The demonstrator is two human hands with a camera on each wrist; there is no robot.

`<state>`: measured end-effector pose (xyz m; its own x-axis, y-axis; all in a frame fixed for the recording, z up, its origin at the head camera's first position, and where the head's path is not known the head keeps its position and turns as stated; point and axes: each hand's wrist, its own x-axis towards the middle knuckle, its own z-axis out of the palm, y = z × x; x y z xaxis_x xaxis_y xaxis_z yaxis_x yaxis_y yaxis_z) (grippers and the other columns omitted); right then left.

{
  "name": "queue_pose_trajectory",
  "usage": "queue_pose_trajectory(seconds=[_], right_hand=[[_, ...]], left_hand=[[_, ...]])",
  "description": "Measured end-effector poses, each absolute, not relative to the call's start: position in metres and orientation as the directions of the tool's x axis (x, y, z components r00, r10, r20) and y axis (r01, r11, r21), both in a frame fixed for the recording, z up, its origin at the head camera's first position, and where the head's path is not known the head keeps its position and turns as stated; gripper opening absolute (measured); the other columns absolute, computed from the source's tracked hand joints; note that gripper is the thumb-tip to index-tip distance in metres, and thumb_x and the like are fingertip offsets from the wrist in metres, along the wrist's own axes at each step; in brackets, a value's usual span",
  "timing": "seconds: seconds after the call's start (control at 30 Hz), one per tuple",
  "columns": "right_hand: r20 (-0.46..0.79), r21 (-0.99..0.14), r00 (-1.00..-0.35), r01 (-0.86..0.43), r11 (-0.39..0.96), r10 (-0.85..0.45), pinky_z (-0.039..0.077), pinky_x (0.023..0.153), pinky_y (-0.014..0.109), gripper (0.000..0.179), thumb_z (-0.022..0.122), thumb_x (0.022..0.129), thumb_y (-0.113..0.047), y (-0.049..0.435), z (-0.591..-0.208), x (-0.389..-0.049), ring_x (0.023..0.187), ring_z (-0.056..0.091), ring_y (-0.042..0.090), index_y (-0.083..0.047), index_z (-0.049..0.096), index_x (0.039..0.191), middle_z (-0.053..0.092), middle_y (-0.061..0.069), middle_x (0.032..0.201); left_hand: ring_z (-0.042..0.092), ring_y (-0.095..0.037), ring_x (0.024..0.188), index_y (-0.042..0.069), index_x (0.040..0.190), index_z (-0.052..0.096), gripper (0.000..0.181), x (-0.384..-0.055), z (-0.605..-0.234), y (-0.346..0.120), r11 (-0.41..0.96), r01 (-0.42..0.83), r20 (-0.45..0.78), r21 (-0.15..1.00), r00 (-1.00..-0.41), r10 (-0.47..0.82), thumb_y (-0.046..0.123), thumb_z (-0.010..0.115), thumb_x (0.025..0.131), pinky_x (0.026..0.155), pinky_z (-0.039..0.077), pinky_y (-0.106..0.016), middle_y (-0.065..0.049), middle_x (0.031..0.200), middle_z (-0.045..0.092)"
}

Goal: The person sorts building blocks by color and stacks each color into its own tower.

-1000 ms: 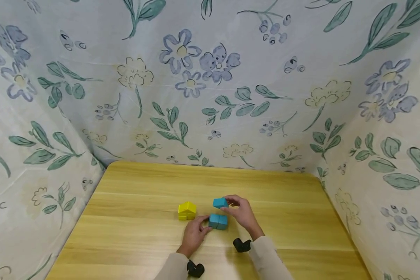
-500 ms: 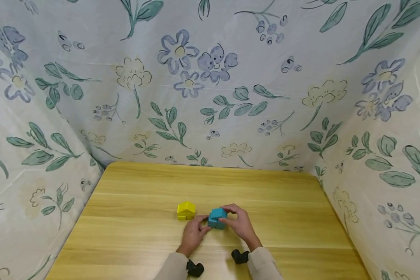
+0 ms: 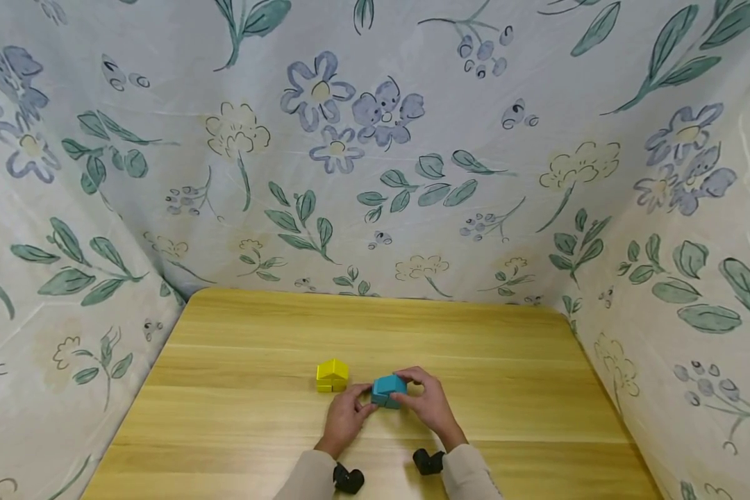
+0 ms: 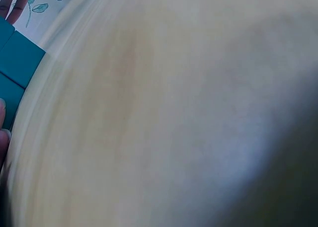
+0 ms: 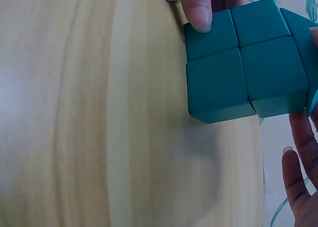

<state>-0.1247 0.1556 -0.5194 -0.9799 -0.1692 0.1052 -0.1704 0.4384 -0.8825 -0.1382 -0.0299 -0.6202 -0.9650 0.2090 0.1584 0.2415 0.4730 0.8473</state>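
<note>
A small stack of blue blocks point(image 3: 382, 401) stands near the table's middle. My left hand point(image 3: 346, 418) grips its lower part from the left, a fingertip pressing one face in the right wrist view. On top lies a blue triangular block point(image 3: 390, 383), its sloped side showing. My right hand point(image 3: 431, 404) pinches this block between thumb and fingers. Seen from the right wrist, the cube-like blocks point(image 5: 243, 63) sit snugly together in two rows, the triangular block point(image 5: 305, 48) against their upper side. A corner of the stack point(image 4: 22, 58) enters the left wrist view.
Left of the blue stack is a yellow block house point(image 3: 332, 376) with a peaked top. All this stands on a wooden table point(image 3: 256, 326) with floral cloth point(image 3: 375, 208) hanging behind and at both sides. Black wrist devices point(image 3: 348, 479) sit near both cuffs.
My right hand has brought the triangular block down and toward me from above and behind the lower blocks, onto their top, then shifted it slightly. My left hand has stayed at the lower blocks.
</note>
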Motion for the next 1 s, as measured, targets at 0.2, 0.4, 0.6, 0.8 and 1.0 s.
queue_pose_trajectory(seconds=[0.2,0.4,0.6,0.8,1.0], right_hand=[[0.11,-0.883,-0.978,-0.179,0.434,-0.179,0.039,0.091,0.055,0.035,0.075,0.082,-0.005,0.155,-0.52,-0.125,0.099,0.058,0.033,0.004,0.065,0.115,0.064,0.015,0.108],[0.117,-0.887,-0.975,-0.188,0.421,-0.188,0.04,0.089,0.055,0.036,0.075,0.082,-0.004,0.154,-0.521,-0.125,0.099,0.058,0.035,0.005,0.065,0.115,0.064,0.016,0.108],[0.114,-0.893,-0.977,-0.181,0.413,-0.183,0.04,0.09,0.056,0.039,0.075,0.083,-0.006,0.155,-0.524,-0.125,0.102,0.057,0.035,0.002,0.063,0.119,0.064,0.017,0.113],[0.096,-0.927,-0.986,-0.138,0.349,-0.136,0.034,0.097,0.059,0.043,0.072,0.087,-0.013,0.16,-0.525,-0.122,0.114,0.051,0.042,-0.003,0.059,0.127,0.06,0.021,0.124],[0.091,-0.925,-0.995,-0.098,0.367,-0.037,0.031,0.1,0.058,0.043,0.065,0.093,-0.018,0.178,-0.539,-0.123,0.124,0.045,0.039,-0.003,0.055,0.132,0.055,0.018,0.133]], left_hand=[[0.045,0.0,0.056,0.006,0.121,0.064,0.038,-0.138,-0.621,-0.031,0.482,0.237,0.151,0.844,-0.966,0.211,0.018,0.072,0.086,0.055,0.041,-0.02,0.008,0.075,0.055],[0.046,0.0,0.056,0.006,0.122,0.064,0.039,-0.137,-0.622,-0.031,0.482,0.233,0.144,0.844,-0.966,0.215,0.019,0.072,0.087,0.055,0.041,-0.021,0.008,0.076,0.055],[0.046,0.001,0.056,0.007,0.123,0.064,0.039,-0.137,-0.622,-0.031,0.487,0.239,0.154,0.84,-0.966,0.209,0.018,0.072,0.086,0.055,0.042,-0.021,0.005,0.082,0.059],[0.049,0.001,0.052,0.002,0.123,0.062,0.042,-0.134,-0.622,-0.032,0.445,0.245,0.166,0.861,-0.964,0.21,0.016,0.074,0.085,0.055,0.044,-0.021,-0.003,0.091,0.063],[0.054,0.0,0.063,-0.002,0.124,0.06,0.046,-0.123,-0.623,-0.042,0.409,0.226,0.135,0.884,-0.962,0.239,0.016,0.074,0.085,0.06,0.047,-0.022,-0.011,0.108,0.064]])
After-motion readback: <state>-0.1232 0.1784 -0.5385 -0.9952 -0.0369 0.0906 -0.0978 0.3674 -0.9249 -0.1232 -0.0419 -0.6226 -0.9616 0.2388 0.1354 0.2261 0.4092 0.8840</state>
